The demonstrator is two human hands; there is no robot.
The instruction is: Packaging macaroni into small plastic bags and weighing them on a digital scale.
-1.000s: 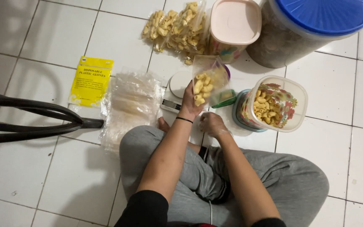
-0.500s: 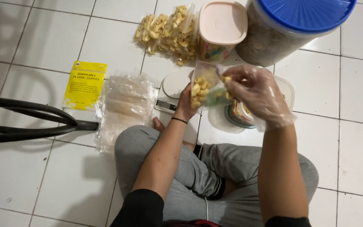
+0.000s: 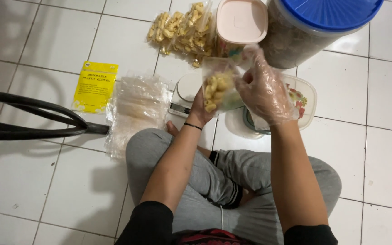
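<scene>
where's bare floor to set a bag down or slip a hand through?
Bare tiles: far left beyond the yellow packet, bottom left below the black bars, and right of the tray. Crowded: between the stack of empty bags, scale, filled bags, pink-lidded tub and blue-lidded jar, where left hand and gloved right hand hold a snack bag.

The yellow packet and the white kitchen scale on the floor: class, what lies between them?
In the head view, a stack of clear plastic bags lies on the tiles between the yellow packet and the white scale.
</scene>
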